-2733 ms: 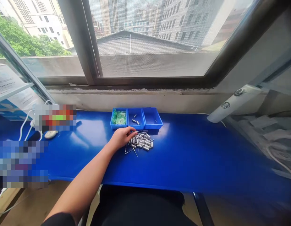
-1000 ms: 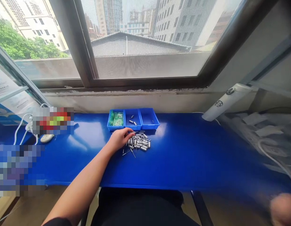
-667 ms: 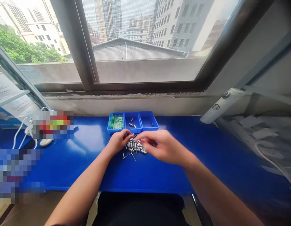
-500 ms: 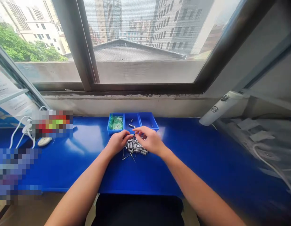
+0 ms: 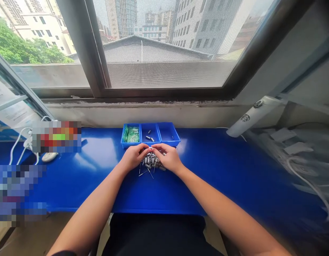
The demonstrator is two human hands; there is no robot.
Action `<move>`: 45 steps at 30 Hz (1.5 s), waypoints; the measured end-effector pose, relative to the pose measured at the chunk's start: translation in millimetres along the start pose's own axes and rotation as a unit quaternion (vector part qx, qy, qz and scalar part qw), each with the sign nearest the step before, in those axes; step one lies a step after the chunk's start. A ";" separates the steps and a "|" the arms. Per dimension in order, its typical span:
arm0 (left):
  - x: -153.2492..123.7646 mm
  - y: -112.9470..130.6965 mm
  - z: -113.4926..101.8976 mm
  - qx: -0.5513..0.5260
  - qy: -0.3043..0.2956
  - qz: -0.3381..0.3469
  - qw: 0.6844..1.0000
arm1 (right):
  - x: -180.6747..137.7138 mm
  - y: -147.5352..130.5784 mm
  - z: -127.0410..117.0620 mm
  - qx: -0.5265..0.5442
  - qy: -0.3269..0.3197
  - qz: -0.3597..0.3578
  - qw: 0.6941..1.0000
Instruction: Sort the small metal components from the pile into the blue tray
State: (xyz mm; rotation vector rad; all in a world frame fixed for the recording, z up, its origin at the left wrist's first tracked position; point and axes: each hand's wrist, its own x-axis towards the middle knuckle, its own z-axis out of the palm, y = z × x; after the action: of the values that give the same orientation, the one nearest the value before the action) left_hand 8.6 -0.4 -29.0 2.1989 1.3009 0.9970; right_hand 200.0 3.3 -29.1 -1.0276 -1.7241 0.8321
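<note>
Pile of small silver cylindrical metal parts with thin wire leads (image 5: 151, 163): lies on the glossy blue tabletop (image 5: 220, 170), just in front of the blue plastic three-compartment tray (image 5: 143, 144), between your two hands.

Left hand (image 5: 134, 156): rests at the pile's left edge, fingers curled, tips drawn toward the right hand. You have it partly closed; whether it grips a part cannot be told.

Right hand (image 5: 167, 158): lies over the pile's right side, fingers bent, tips meeting the left hand's above the far edge of the pile. What it holds, if anything, is too small to tell.

Change: 2.7 seconds ago only your left hand was at the pile; the right came in from the lower right and now joins it. The pile and tray have not moved.

Tray contents: green packets (image 5: 132, 134) in the left compartment, a few loose silver parts (image 5: 149, 137) in the middle one.

Markings: the white cylindrical object (image 5: 249, 115) at the right bears a round dark emblem, lettering unreadable. The printed sheet (image 5: 6, 106) at the far left is illegible.
</note>
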 end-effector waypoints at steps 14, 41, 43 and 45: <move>0.3 1.1 0.5 -0.032 0.029 0.026 0.999 | 0.3 -0.4 -3.1 0.026 -0.004 0.013 1.000; 0.4 -2.1 3.2 -0.035 0.049 0.029 0.998 | -0.1 0.6 -0.4 0.032 0.016 0.043 0.998; 0.6 -1.8 2.9 -0.032 0.048 0.030 0.998 | -0.1 2.3 0.0 0.037 0.009 0.046 0.998; 0.9 -1.0 2.2 -0.032 0.044 0.028 0.998 | -0.3 3.4 0.6 0.042 0.006 0.046 0.998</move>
State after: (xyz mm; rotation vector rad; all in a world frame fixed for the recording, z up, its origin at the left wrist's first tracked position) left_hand 9.9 0.9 -30.8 2.1776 1.2331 1.1520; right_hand 200.5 4.4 -32.3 -1.0599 -1.6280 0.9478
